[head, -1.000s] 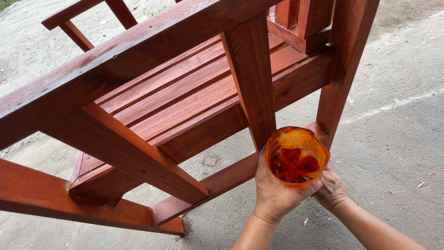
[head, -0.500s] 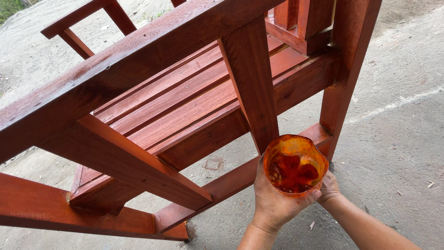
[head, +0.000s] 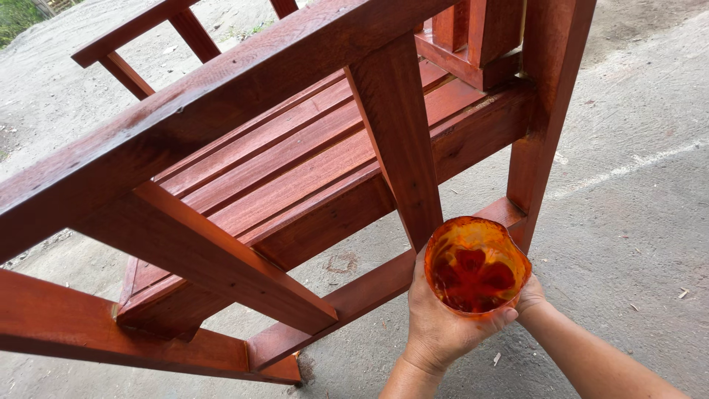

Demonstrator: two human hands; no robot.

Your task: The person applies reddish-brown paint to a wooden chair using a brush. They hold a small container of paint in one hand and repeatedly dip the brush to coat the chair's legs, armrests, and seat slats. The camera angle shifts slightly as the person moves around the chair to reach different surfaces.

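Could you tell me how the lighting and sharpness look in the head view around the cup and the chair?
Head view: soft, even daylight without hard shadows; the orange cup, left hand and red wooden chair are sharp; the wet stain gives a mild sheen on the beams; no motion blur shows.

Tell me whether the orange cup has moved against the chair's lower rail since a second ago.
Yes. The orange cup has dropped slightly, toward the lower rail.
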